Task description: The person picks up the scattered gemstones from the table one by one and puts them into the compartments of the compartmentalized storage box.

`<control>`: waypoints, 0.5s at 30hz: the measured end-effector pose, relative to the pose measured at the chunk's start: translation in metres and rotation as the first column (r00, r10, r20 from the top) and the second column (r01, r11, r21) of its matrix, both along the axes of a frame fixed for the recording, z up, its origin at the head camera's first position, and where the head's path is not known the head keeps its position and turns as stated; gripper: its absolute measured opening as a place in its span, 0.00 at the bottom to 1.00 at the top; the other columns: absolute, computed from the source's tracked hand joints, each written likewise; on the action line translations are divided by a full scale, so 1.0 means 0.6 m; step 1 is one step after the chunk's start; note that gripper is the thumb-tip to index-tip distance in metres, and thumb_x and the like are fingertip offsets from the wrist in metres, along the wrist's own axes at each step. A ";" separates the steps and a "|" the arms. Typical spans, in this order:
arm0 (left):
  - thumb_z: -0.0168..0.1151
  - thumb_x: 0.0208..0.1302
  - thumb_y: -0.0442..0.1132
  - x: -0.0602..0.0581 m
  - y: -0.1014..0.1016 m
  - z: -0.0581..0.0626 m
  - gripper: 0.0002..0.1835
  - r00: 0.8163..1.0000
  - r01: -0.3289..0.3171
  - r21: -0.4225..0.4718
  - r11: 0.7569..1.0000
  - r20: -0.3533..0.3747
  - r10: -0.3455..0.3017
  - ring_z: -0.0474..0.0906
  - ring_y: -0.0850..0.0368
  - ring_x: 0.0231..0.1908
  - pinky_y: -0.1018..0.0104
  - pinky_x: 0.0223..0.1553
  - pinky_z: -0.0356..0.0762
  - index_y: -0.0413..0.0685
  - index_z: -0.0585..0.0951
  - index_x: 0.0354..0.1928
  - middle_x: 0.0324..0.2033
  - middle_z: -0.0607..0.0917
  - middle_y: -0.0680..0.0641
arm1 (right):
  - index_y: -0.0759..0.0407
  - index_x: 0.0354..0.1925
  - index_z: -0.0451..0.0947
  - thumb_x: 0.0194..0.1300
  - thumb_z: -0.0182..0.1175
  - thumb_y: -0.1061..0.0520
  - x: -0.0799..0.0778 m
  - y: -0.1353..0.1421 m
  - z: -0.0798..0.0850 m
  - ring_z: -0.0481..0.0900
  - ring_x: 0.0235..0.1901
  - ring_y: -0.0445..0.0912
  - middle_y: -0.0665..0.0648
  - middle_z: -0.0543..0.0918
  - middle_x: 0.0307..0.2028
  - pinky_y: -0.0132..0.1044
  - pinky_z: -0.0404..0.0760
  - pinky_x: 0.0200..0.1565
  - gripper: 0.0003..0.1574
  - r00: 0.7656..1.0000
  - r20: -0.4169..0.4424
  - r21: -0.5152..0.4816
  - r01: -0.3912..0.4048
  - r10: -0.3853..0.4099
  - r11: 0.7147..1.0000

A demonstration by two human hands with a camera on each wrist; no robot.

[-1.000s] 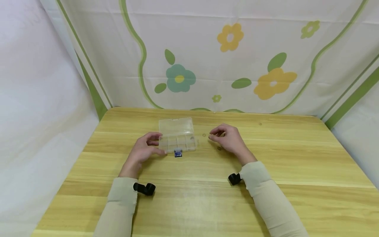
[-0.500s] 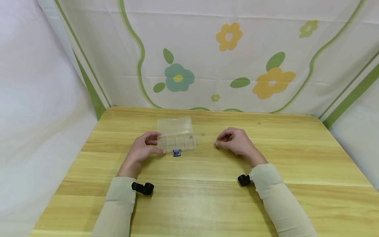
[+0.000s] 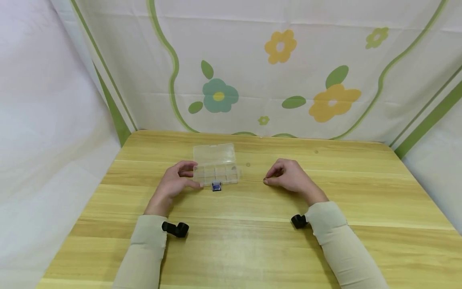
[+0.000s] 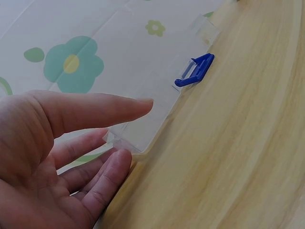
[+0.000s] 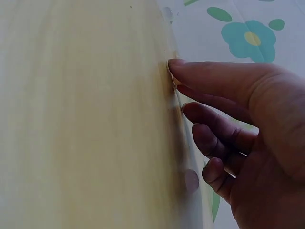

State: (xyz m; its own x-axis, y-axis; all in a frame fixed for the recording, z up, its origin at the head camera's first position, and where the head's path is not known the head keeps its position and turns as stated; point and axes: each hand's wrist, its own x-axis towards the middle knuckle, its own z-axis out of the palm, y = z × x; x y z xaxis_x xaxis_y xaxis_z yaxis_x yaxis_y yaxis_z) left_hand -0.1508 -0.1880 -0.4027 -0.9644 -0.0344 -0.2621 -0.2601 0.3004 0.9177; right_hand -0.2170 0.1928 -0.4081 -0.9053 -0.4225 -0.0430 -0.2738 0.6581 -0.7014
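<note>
In the head view, a clear plastic compartment box point(image 3: 211, 173) lies with its lid point(image 3: 214, 153) raised at the back. A blue latch point(image 3: 216, 186) is on its front edge. My left hand point(image 3: 173, 182) holds the box's left end, thumb at the front corner and fingers at the back. One small piece point(image 3: 234, 168) lies in a right-hand compartment. To the right of the box, my right hand point(image 3: 287, 176) pinches a small, dark, round piece point(image 3: 265, 179) between thumb and index finger at the tabletop. The fingertips mostly hide it.
A small translucent round piece point(image 3: 248, 164) lies between the box and my right hand. Another point(image 3: 316, 151) is farther back on the right. The wooden table point(image 3: 231, 241) meets a flower-print cloth point(image 3: 252, 72) at the back.
My right hand has moved right and toward me, onto the dark round piece that showed on the table; its fingertips now cover that piece. The left hand keeps its place on the box.
</note>
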 end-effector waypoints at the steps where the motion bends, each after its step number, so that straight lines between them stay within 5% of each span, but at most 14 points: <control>1: 0.82 0.54 0.30 0.000 0.000 0.000 0.42 1.000 0.000 -0.001 1.000 0.002 0.000 0.73 0.40 0.68 0.45 0.72 0.68 0.46 0.76 0.73 0.73 0.76 0.39 | 0.43 0.35 0.92 0.63 0.80 0.51 0.000 -0.002 0.000 0.82 0.39 0.46 0.49 0.88 0.39 0.39 0.80 0.44 0.04 1.000 -0.003 -0.005 0.002 -0.002 1.000; 15: 0.82 0.54 0.30 -0.001 -0.001 0.000 0.42 1.000 0.007 -0.011 1.000 0.009 -0.007 0.73 0.40 0.69 0.45 0.72 0.68 0.46 0.77 0.73 0.73 0.76 0.39 | 0.48 0.38 0.92 0.66 0.77 0.52 0.004 -0.077 0.002 0.83 0.41 0.47 0.51 0.89 0.41 0.41 0.81 0.45 0.04 0.997 -0.046 -0.087 0.060 -0.064 0.994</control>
State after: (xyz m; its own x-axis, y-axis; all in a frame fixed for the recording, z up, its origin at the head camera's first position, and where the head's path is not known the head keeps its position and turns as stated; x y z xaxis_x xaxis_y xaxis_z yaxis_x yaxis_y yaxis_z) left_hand -0.1514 -0.1886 -0.4024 -0.9623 -0.0310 -0.2702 -0.2661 0.3124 0.9119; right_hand -0.2145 0.1464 -0.4067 -0.9301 -0.3655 0.0355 -0.2692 0.6128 -0.7430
